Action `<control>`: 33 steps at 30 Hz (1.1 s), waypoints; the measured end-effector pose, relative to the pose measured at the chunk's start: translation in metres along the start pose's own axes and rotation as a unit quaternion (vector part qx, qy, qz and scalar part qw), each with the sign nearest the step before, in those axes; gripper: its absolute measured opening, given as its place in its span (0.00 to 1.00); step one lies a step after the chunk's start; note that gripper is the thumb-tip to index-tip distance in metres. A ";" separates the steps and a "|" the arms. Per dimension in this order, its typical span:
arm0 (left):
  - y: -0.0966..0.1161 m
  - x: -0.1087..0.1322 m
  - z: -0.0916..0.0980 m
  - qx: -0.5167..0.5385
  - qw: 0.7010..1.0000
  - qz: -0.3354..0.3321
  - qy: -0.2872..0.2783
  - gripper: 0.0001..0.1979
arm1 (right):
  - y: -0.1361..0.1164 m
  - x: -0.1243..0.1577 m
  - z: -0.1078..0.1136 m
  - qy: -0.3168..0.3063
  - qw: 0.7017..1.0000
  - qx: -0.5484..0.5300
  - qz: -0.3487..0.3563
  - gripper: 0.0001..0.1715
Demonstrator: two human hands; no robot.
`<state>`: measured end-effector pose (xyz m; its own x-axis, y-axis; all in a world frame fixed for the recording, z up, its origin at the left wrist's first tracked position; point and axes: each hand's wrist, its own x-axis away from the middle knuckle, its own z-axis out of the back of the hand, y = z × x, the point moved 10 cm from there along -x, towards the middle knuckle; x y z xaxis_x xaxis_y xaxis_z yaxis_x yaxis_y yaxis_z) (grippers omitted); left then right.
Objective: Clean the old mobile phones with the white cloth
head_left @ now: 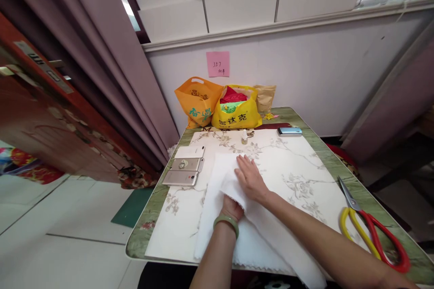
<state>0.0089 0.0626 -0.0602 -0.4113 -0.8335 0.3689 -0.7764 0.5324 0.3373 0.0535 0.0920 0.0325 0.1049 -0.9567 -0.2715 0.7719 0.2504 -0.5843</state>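
A white cloth (pixel 212 230) with a serrated edge lies on the table, its right part folded over and hanging past the front edge. My left hand (pixel 232 208), with a green bangle (pixel 226 224) on the wrist, reaches under the fold; its fingers are hidden by the cloth. On top of the fold rests my right hand (pixel 250 179), palm down, its fingers stretched out towards the far end. A small clear bottle (pixel 244 137) stands beyond the cloth.
Three phones (pixel 185 164) lie at the left, and a blue phone-like device (pixel 289 132) at the back right. Large scissors (pixel 364 226) with red and yellow handles sit at the right edge. Against the wall stand an orange bag (pixel 197 104) and a filled yellow bag (pixel 235 117).
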 end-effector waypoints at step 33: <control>0.000 0.003 -0.019 0.047 0.997 0.006 -0.058 0.22 | -0.017 0.016 -0.021 -0.090 0.984 0.145 0.051 0.40</control>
<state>0.0164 0.0631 -0.0427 -0.4692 -0.8417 0.2673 -0.8099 0.5308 0.2497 0.0290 0.0756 0.0220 0.2795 -0.9464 -0.1620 0.8956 0.3178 -0.3113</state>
